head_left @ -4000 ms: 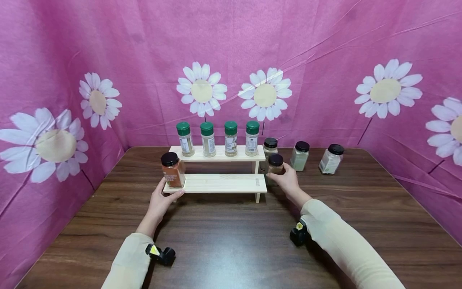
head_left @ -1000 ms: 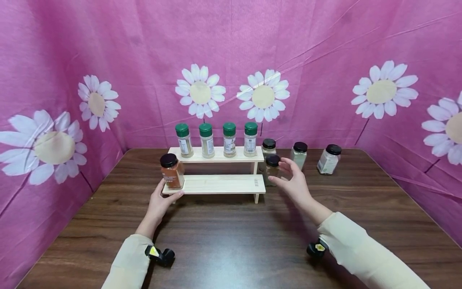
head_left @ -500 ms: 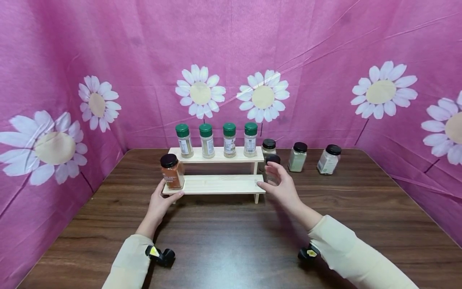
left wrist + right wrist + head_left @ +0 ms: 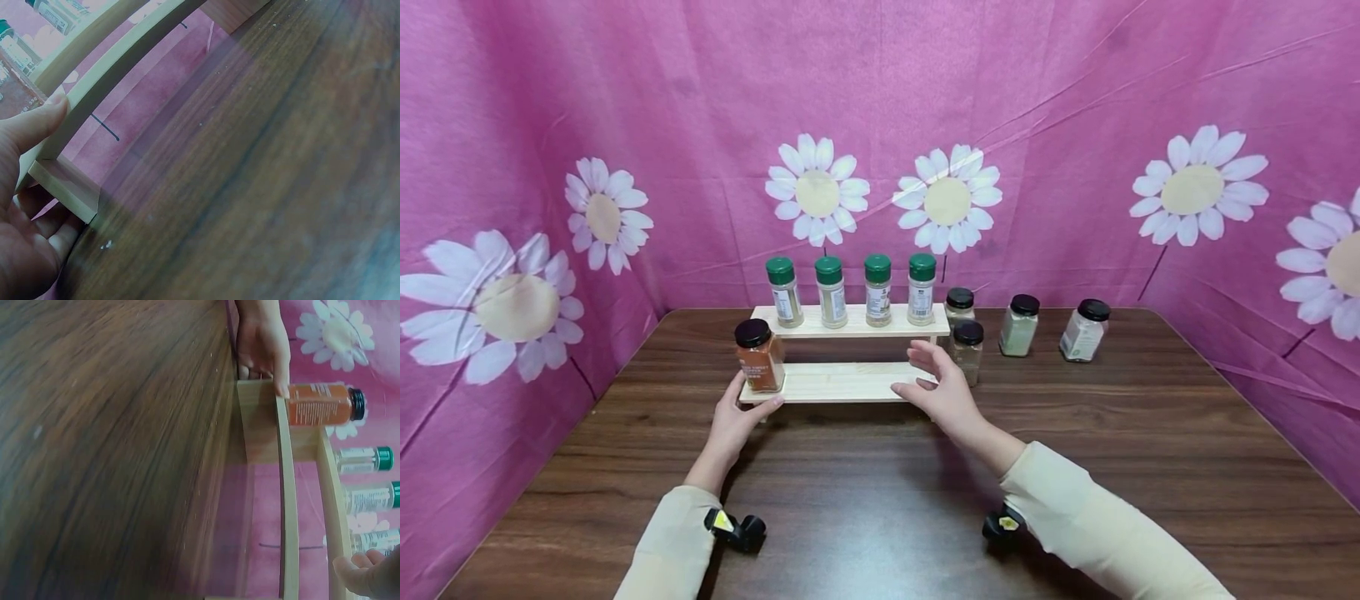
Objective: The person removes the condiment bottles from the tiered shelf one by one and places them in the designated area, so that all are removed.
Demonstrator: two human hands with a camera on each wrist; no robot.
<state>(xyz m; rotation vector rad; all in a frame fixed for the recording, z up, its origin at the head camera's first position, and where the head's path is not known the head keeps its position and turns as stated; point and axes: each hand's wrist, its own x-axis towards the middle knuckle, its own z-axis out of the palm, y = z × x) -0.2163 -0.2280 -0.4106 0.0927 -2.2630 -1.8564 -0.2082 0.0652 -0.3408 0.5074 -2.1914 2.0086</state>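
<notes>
A two-step wooden spice rack stands on the table. My left hand grips the left end of its lower step, thumb on the front edge and fingers around the leg. On that end sits an orange spice jar with a black lid. My right hand hovers by the right part of the lower step, thumb and fingers apart, holding nothing; in the right wrist view its fingertips overlap the upper step, and contact cannot be told. Just right of this hand stands a brown spice jar with a black lid.
Several green-capped spice bottles line the upper step. Behind the brown jar is another black-lidded jar. Farther right stand a green-filled jar and a pale-labelled jar. A pink flowered cloth hangs behind the table.
My right hand held the brown jar beside the rack, then let go and drew back. Since then it has moved left, past the jar, to the lower step. My left hand stays put.
</notes>
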